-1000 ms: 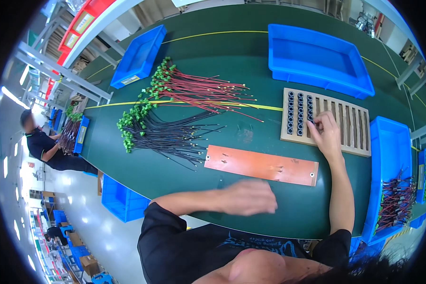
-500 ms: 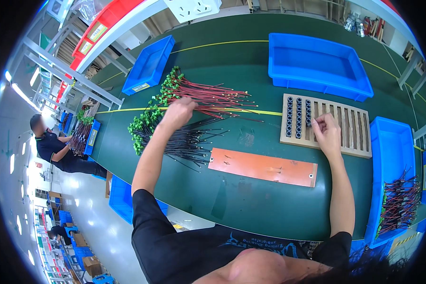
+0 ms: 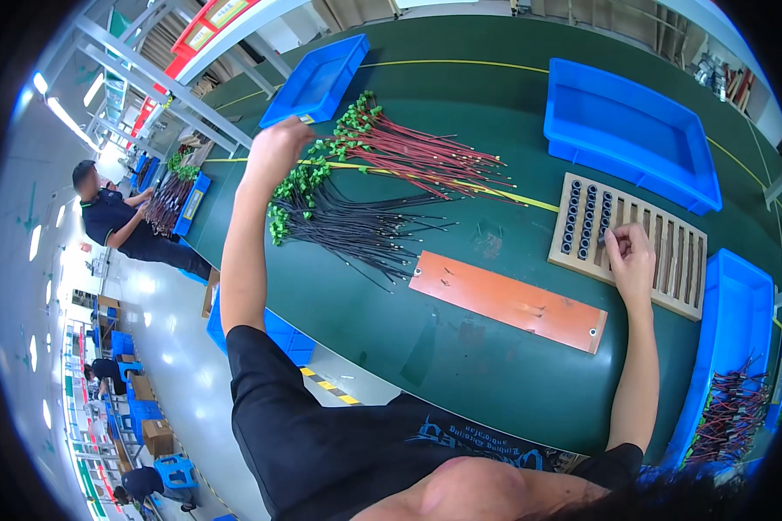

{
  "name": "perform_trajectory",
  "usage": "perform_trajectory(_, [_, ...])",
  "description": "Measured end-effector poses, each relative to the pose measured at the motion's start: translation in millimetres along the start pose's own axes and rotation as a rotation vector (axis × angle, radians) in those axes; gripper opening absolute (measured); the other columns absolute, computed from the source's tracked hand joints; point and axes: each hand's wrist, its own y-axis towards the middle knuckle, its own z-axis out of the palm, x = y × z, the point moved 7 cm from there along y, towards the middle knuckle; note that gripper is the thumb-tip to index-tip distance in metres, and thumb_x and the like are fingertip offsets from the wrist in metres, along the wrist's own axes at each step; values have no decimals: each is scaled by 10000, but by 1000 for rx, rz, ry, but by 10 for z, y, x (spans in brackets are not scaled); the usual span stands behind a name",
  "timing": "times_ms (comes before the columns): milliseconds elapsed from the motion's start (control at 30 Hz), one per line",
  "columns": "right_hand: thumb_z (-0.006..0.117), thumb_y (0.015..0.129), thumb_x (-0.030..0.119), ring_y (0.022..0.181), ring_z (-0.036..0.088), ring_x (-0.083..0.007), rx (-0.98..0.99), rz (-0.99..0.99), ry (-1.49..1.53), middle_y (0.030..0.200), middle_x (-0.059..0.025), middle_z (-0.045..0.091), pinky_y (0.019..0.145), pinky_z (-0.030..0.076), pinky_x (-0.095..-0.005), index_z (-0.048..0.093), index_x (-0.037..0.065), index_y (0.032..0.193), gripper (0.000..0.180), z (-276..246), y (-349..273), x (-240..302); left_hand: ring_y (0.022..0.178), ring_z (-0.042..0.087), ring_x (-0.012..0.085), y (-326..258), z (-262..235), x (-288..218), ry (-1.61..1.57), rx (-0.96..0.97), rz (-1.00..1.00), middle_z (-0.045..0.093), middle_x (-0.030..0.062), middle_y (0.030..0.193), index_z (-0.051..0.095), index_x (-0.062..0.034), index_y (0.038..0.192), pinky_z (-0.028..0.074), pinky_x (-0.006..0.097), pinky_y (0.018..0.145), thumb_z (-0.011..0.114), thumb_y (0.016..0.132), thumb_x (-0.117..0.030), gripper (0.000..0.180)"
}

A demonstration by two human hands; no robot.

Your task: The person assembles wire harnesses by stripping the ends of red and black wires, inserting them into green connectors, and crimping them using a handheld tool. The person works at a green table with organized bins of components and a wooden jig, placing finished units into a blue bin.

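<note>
My left hand [image 3: 281, 149] is closed at the far left of the wire bundles, and a thin red wire seems to run from its fingertips. Beside it lies a bundle of red wires [image 3: 434, 156] with green connectors [image 3: 356, 117]. Nearer to me is a bundle of black wires [image 3: 365, 227], also with green ends. On the right, my right hand [image 3: 632, 259] pinches a small black cylindrical part at the slotted wooden rack [image 3: 673, 252]. Black cylindrical parts [image 3: 587, 217] fill rows in the rack's left slots; the fingers partly hide the third row.
An orange strip plate [image 3: 508, 300] lies in front of the rack. Blue bins stand at the back right [image 3: 634, 135], back left [image 3: 317, 82] and right edge [image 3: 730, 313], the last holding finished-looking wire bundles [image 3: 730, 412]. A co-worker [image 3: 117, 217] handles wires at far left.
My left hand has moved left and away from me, off the middle of the wire bundles. My right hand stays at the third row of the rack. The whole view has shifted and turned slightly.
</note>
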Motion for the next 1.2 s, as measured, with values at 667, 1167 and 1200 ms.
perform_trajectory(667, [749, 898, 126, 608, 513, -203, 27, -18, -47, 771, -100, 557, 573, 443, -366, 614, -1, 871, 188, 31, 0, 37, 773, 676, 258, -623, 1026, 7, -620, 333, -289, 714, 138, 876, 726, -4, 982, 517, 378, 707, 783, 820, -61, 181])
perform_trajectory(1167, [746, 901, 128, 600, 511, -192, 15, -36, -43, 772, -98, 562, 568, 441, -360, 616, -7, 874, 189, 30, -5, 45, 857, 661, 288, -627, 939, 30, -450, 301, -63, 667, 132, 922, 723, -23, 1018, 525, 407, 787, 769, 832, -61, 194])
perform_trajectory(1200, [746, 901, 128, 601, 514, -192, 10, -38, -49, 774, -98, 565, 569, 442, -359, 616, -7, 874, 189, 16, -8, 44, 886, 654, 285, -605, 1044, -74, -459, 313, -59, 656, 123, 925, 726, -25, 1020, 516, 401, 798, 784, 820, -71, 213])
